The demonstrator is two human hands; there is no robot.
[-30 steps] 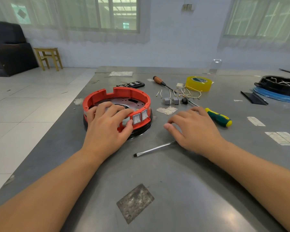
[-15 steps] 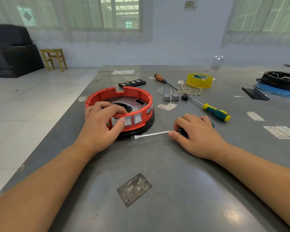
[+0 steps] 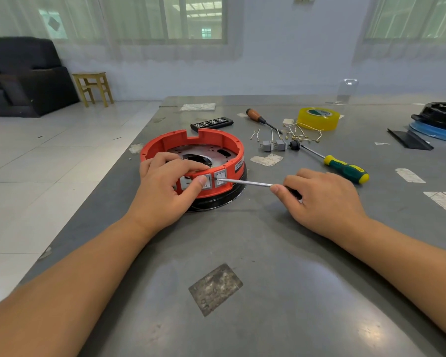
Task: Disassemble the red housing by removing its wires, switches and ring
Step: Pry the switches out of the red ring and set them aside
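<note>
The red housing (image 3: 191, 155) sits on the grey surface (image 3: 242, 253), left of centre, seated on a black ring (image 3: 216, 200) that shows below its lower edge.

The left hand (image 3: 165, 191) is closed around the near wall of the housing: fingers hooked over the rim, thumb pressed on the left of two grey switches (image 3: 207, 182). An empty opening lies just left of this switch.

The right hand (image 3: 322, 199) grips a slim flat screwdriver (image 3: 245, 182). Its tip rests at the left edge of the right switch (image 3: 220, 178).

Procedure for the step in hand, as judged: seat the blade between the switch bezel and the red wall, then lever gently outward. Keep the left hand bracing the housing so that it does not slide. Keep the thumb clear of the blade path, as a slip would drive the tip toward it.

Not visible: the retaining clips behind the switches, any wires still attached inside, and the screwdriver handle, which the right hand covers. Two grey switches (image 3: 273, 145) and loose wires (image 3: 304, 135) already lie farther back on the surface.
</note>
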